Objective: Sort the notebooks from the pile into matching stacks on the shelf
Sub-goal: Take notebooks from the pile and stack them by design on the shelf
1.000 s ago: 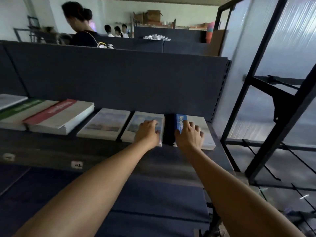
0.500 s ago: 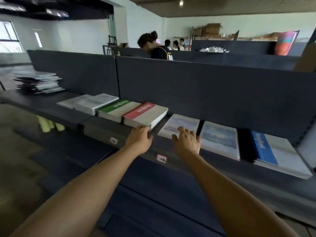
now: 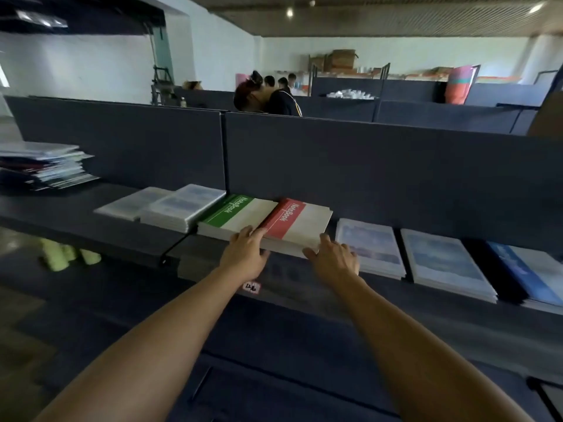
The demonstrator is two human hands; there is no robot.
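Along the dark shelf lie several notebook stacks: two pale ones, a green-banded stack, a red-banded stack, two sky-picture stacks and a blue-banded stack. My left hand touches the front left corner of the red-banded stack with straight fingers. At that stack's front right corner my right hand rests with fingers spread. Neither hand holds a notebook. The untidy pile sits far left on the shelf.
A dark back panel rises behind the stacks. A price tag is stuck on the shelf's front lip. A lower shelf lies under my arms. A person bends down behind the panel; yellow-green objects lie on the floor.
Both hands left the sky-picture and blue-banded stacks on the right and moved left along the shelf to the red-banded stack. The view swung left, bringing the pile into sight.
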